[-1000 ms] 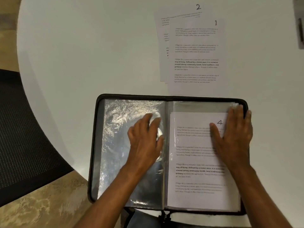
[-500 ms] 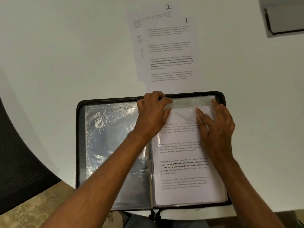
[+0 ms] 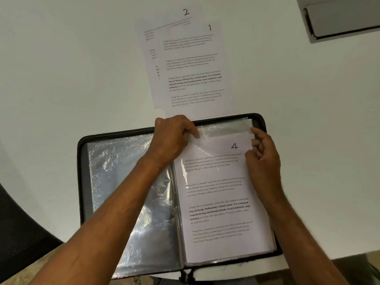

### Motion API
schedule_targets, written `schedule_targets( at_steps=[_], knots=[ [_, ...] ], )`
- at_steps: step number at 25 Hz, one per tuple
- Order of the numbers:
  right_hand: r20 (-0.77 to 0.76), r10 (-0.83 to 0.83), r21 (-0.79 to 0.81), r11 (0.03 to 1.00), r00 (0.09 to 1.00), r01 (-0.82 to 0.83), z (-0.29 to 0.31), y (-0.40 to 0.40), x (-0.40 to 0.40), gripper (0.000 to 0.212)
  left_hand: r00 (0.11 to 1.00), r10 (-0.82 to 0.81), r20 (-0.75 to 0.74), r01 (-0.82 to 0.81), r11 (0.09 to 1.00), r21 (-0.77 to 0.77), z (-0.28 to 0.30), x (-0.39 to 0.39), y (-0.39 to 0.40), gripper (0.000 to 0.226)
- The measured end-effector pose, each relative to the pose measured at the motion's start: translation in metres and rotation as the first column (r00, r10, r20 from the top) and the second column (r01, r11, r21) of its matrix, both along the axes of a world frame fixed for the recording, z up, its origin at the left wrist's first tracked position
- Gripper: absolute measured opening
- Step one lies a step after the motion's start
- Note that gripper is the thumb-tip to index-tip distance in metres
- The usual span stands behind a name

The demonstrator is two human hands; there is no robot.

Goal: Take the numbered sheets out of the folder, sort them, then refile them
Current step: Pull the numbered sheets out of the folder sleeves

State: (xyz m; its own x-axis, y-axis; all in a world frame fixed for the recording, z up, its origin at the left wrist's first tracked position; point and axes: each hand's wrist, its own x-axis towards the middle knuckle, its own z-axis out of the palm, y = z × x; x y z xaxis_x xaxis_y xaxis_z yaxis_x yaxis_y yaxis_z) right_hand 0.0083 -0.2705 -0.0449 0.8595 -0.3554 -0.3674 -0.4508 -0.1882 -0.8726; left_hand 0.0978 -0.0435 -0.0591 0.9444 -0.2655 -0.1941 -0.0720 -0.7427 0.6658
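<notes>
A black zip folder [image 3: 80,161] lies open on the white table, its left page an empty clear sleeve [image 3: 123,182]. In the right-hand sleeve sits sheet 4 [image 3: 218,202], its number showing at the top. My left hand [image 3: 174,138] pinches the sleeve's top left corner, fingers curled. At the sleeve's top right corner, my right hand [image 3: 263,159] pinches the edge of sheet 4. Beyond the folder, sheet 1 [image 3: 193,70] lies on top of sheet 2 [image 3: 164,23], which sticks out to the left and above.
The white round table [image 3: 72,68] stretches left and right of the sheets. A grey box-like object [image 3: 341,19] sits at the far right corner. A dark mesh chair [image 3: 22,233] stands at the lower left, beside the table's edge.
My left hand left the empty left sleeve and went to the top left corner of sheet 4's sleeve. My right hand curled from lying flat into a pinch at the top right corner.
</notes>
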Motion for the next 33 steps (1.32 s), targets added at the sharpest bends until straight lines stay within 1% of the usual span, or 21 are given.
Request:
schedule_targets(
  at_steps=[3, 6, 8, 10, 13, 16, 19, 21, 23, 25, 27, 29, 33],
  knots=[
    [-0.008, -0.025, 0.043, 0.999, 1.0, 0.026, 0.001, 0.0, -0.001, 0.048, 0.991, -0.088, -0.105, 0.094, 0.994, 0.062, -0.002, 0.017, -0.003, 0.039],
    [0.007, -0.057, 0.111, 0.992, 0.998, 0.056, 0.002, 0.002, -0.003, 0.043, 0.975, -0.163, -0.151, 0.178, 0.98, 0.091, 0.001, 0.025, -0.009, 0.023],
    [0.019, -0.072, 0.098, 0.993, 0.997, 0.07, 0.001, 0.003, -0.002, 0.042, 0.964, -0.202, -0.173, 0.22, 0.971, 0.095, 0.003, 0.027, -0.013, 0.015],
    [0.016, -0.072, 0.084, 0.994, 0.997, 0.071, 0.001, 0.003, -0.001, 0.039, 0.947, -0.243, -0.208, 0.267, 0.959, 0.097, 0.005, 0.026, -0.019, 0.014],
    [0.007, -0.063, 0.102, 0.993, 0.998, 0.062, -0.001, 0.003, 0.0, 0.038, 0.935, -0.289, -0.206, 0.313, 0.945, 0.095, 0.004, 0.022, -0.028, 0.01],
    [0.001, -0.052, 0.118, 0.992, 0.999, 0.051, 0.0, 0.0, -0.001, 0.037, 0.936, -0.297, -0.19, 0.32, 0.942, 0.103, 0.002, 0.018, -0.034, 0.007],
    [-0.013, -0.033, 0.12, 0.992, 0.999, 0.034, 0.002, -0.004, -0.004, 0.038, 0.946, -0.28, -0.163, 0.297, 0.951, 0.089, 0.002, 0.017, -0.035, 0.006],
    [-0.025, -0.017, 0.101, 0.995, 1.0, 0.019, 0.003, -0.006, -0.007, 0.038, 0.963, -0.249, -0.103, 0.257, 0.963, 0.076, 0.001, 0.018, -0.032, 0.005],
    [-0.039, -0.002, 0.089, 0.996, 0.999, 0.006, 0.004, -0.006, -0.01, 0.038, 0.986, -0.166, -0.033, 0.168, 0.983, 0.073, 0.002, 0.023, -0.028, 0.001],
    [-0.075, 0.009, 0.085, 0.996, 0.997, -0.003, 0.003, -0.007, -0.012, 0.039, 0.998, -0.061, 0.016, 0.06, 0.996, 0.059, 0.004, 0.031, -0.027, 0.008],
    [-0.108, 0.026, 0.087, 0.996, 0.994, -0.017, 0.002, -0.008, -0.014, 0.041, 0.999, 0.027, 0.027, -0.027, 1.0, -0.015, 0.007, 0.041, -0.027, 0.01],
    [-0.123, 0.043, 0.089, 0.996, 0.991, -0.032, 0.001, -0.009, -0.016, 0.04, 0.995, 0.093, 0.031, -0.091, 0.993, -0.076, 0.011, 0.052, -0.027, 0.008],
    [-0.153, 0.065, 0.081, 0.995, 0.986, -0.053, -0.001, -0.01, -0.018, 0.037, 0.984, 0.167, 0.069, -0.161, 0.984, -0.08, 0.015, 0.074, -0.026, 0.008]
  ],
)
